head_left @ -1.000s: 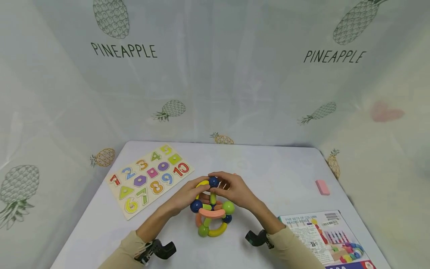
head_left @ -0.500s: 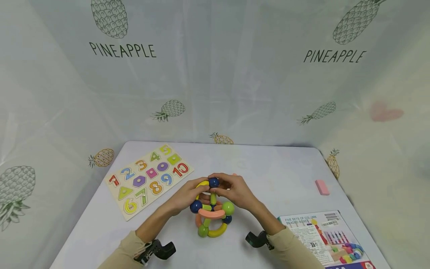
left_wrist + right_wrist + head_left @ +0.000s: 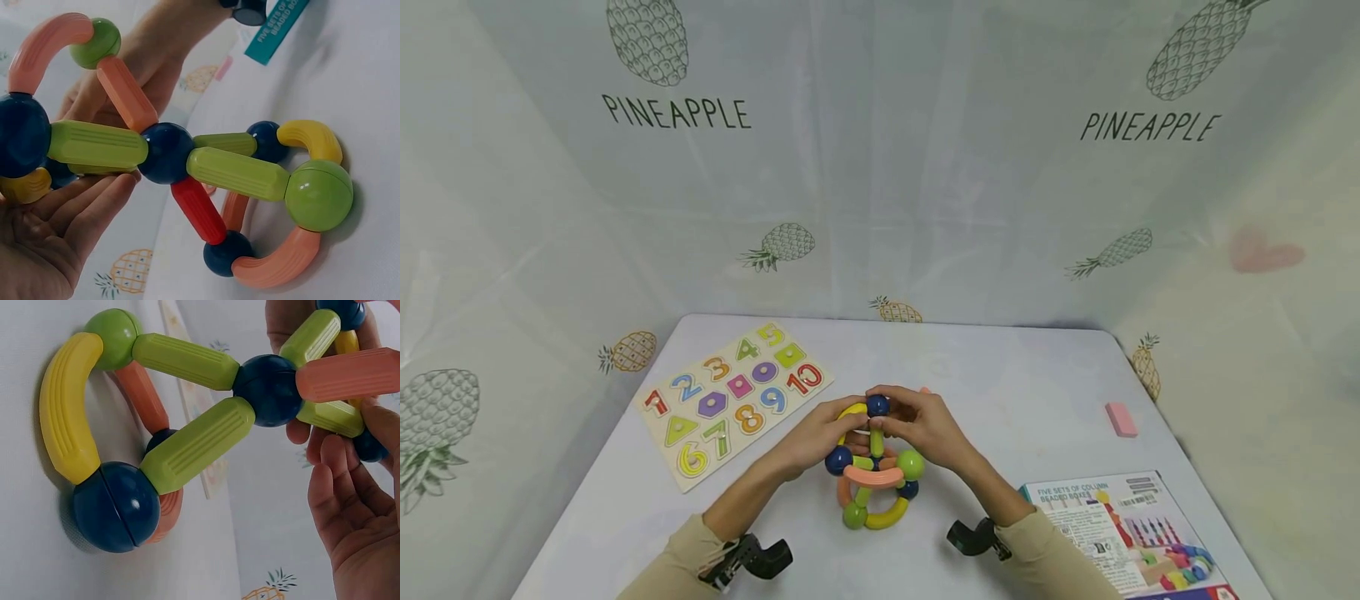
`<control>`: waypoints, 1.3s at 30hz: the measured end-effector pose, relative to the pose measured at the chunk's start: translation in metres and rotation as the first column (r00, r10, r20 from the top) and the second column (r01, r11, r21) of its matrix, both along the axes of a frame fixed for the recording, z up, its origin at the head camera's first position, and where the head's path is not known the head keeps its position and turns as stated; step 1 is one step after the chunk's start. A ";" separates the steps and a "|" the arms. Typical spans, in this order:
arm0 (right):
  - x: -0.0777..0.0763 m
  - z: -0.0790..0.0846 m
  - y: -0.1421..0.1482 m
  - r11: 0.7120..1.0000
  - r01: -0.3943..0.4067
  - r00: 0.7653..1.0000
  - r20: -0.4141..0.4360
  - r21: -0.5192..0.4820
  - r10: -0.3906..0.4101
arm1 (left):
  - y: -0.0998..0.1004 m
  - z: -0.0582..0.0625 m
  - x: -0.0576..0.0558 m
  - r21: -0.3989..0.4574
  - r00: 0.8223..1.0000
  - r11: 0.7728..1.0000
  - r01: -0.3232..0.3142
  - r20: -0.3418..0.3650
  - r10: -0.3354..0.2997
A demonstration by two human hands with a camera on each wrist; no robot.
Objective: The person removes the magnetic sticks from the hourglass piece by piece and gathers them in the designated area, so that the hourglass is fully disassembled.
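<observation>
A ball-and-stick building toy [image 3: 873, 477] stands on the table between my hands. It joins blue and green balls with straight and curved sticks in green, yellow, orange and red. At its top, my left hand [image 3: 808, 437] grips the yellow curved stick [image 3: 852, 410] beside the upper blue ball [image 3: 877, 406]. From the other side, my right hand [image 3: 928, 425] holds that ball, its thumb near the upright green stick [image 3: 877, 442]. A central blue ball [image 3: 165, 153] links several sticks in the left wrist view. The right wrist view shows the lower yellow stick [image 3: 70, 406] near the tabletop.
A number puzzle board [image 3: 733, 404] lies at the left of the table. On the right are a pink block [image 3: 1121, 419] and a printed toy box [image 3: 1120, 525]. A small orange piece [image 3: 925, 390] shows just behind my right hand. A pineapple-print cloth [image 3: 880, 192] hangs behind.
</observation>
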State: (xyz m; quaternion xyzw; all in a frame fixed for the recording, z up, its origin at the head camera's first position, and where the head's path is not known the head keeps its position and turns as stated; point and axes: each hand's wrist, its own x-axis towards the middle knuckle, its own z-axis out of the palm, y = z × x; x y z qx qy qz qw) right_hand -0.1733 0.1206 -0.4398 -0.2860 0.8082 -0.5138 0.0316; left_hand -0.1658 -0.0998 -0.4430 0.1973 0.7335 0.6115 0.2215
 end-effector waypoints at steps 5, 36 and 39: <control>0.003 0.002 0.000 1.000 -0.011 1.000 0.004 -0.027 0.011 | 0.000 0.000 0.001 0.007 1.000 1.000 0.001 0.000 -0.001; -0.019 -0.029 0.013 0.989 0.131 0.991 -0.022 -0.072 -0.132 | 0.001 0.001 0.004 -0.032 0.999 0.999 -0.032 0.020 0.033; -0.024 -0.027 0.019 0.982 0.175 0.983 -0.046 -0.073 -0.178 | 0.002 0.001 0.003 -0.043 1.000 0.999 -0.023 0.011 0.023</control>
